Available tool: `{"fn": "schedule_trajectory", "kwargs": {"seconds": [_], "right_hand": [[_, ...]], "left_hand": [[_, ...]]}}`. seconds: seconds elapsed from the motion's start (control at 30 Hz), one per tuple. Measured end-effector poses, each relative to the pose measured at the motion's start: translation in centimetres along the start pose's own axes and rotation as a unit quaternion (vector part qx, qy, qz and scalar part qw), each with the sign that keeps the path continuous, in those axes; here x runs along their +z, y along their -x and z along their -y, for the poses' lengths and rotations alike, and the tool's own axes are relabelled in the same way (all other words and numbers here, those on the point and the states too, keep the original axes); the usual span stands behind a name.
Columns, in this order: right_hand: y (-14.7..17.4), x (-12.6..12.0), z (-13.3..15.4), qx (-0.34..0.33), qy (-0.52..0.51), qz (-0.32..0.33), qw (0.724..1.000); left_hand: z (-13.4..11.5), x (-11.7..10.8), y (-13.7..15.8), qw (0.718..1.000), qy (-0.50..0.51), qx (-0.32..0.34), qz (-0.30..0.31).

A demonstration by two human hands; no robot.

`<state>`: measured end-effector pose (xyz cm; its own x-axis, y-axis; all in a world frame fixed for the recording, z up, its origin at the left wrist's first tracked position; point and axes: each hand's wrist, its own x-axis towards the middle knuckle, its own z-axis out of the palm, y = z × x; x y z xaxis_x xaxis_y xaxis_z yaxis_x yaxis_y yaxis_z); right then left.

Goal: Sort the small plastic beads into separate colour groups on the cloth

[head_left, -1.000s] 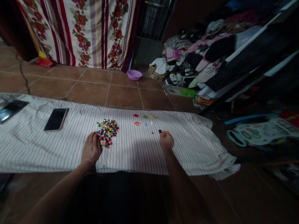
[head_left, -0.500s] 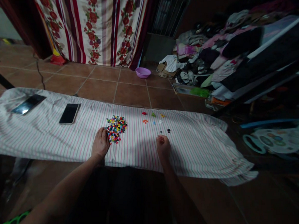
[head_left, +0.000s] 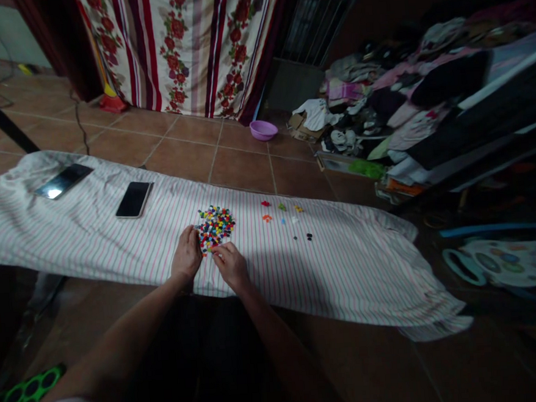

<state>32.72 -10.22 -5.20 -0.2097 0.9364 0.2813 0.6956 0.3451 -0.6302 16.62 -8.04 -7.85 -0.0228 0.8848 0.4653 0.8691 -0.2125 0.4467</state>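
A heap of small multicoloured pieces, too small to name, lies on the striped cloth. My left hand rests along the heap's left edge, fingers stretched out and lying flat. At the near edge of the heap, my right hand has its thumb and fingers pinched together; whatever is between them is hidden. Right of the heap sit little single-colour groups: red, green, yellow, orange, blue, white and black, plus one dark grey piece.
Two phones lie on the cloth to the left, a nearer phone and a farther, shiny one. Beyond the cloth, a purple basin stands on the tiled floor. A heap of clothes fills the right side.
My right hand has moved left, from beside the dark pieces to the near edge of the heap. My left hand stays at the heap. The view has shifted slightly.
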Motion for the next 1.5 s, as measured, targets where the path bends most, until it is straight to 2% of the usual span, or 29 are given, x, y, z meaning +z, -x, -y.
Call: {"fn": "schedule_trajectory", "kwargs": {"seconds": [0.13,0.3,0.57,0.83,0.97,1.1,1.2,1.37,1.5], "right_hand": [[0.0,0.5,0.1,-0.012,0.060,-0.005,0.998],[0.1,0.8,-0.1,-0.007,0.053,-0.024,0.998],[0.2,1.0,-0.7,-0.020,0.015,-0.047,0.999],[0.3,1.0,-0.4,-0.027,0.039,-0.039,0.998],[0.1,1.1,-0.4,-0.011,0.057,-0.034,0.998],[0.0,0.9,-0.2,0.004,0.065,-0.032,0.997],[-0.1,0.5,0.1,0.024,0.040,-0.026,0.999],[-0.2,0.1,-0.1,0.043,-0.040,-0.032,0.998],[-0.1,0.3,-1.0,0.065,-0.153,-0.050,0.985]], "left_hand": [[0.1,0.2,0.1,1.000,0.006,0.015,-0.016],[0.1,0.3,0.0,0.999,0.022,0.016,-0.027],[0.1,-0.2,-0.1,0.998,0.058,-0.016,-0.033],[0.4,-0.8,0.5,0.989,0.083,-0.098,-0.079],[-0.2,-1.0,2.1,0.991,0.059,-0.087,-0.081],[-0.7,-1.5,4.3,1.000,0.002,-0.008,-0.025],[-0.6,-2.0,5.3,0.999,-0.039,0.025,0.021],[-0.2,-2.5,5.2,0.992,-0.089,0.042,0.075],[-0.1,-2.7,4.8,0.988,-0.107,0.036,0.108]]}}
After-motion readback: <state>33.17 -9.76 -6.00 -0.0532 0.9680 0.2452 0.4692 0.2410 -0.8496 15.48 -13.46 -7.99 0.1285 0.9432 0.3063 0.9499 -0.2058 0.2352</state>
